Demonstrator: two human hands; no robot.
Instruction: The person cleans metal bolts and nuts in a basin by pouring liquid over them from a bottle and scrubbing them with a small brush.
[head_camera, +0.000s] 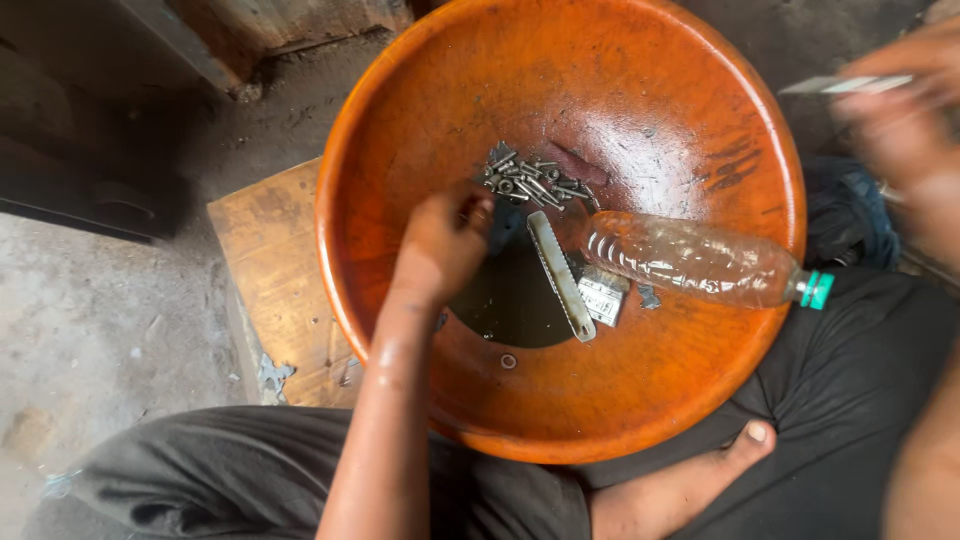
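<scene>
A large orange plastic basin (700, 140) fills the middle of the view, with a dark pool of liquid (510, 300) at its bottom. My left hand (440, 245) reaches into the basin, its fingers curled at the edge of a heap of small metal bolts and screws (530, 182); whether it holds one is hidden. A pale toothed brush-like strip (560, 275) and a small ribbed metal block (603, 295) lie beside the pool. A clear plastic bottle (690, 262) with a green cap (818, 290) lies tilted across the basin's right side. My right hand (900, 110), blurred, holds a thin flat grey piece (840, 85) at the upper right.
The basin rests on a wooden board (270, 260) and against my lap in dark trousers (850, 400). A bare foot (690, 490) shows below the basin. Grey dusty floor (90, 340) lies to the left, and dark metal parts (90, 200) sit at the upper left.
</scene>
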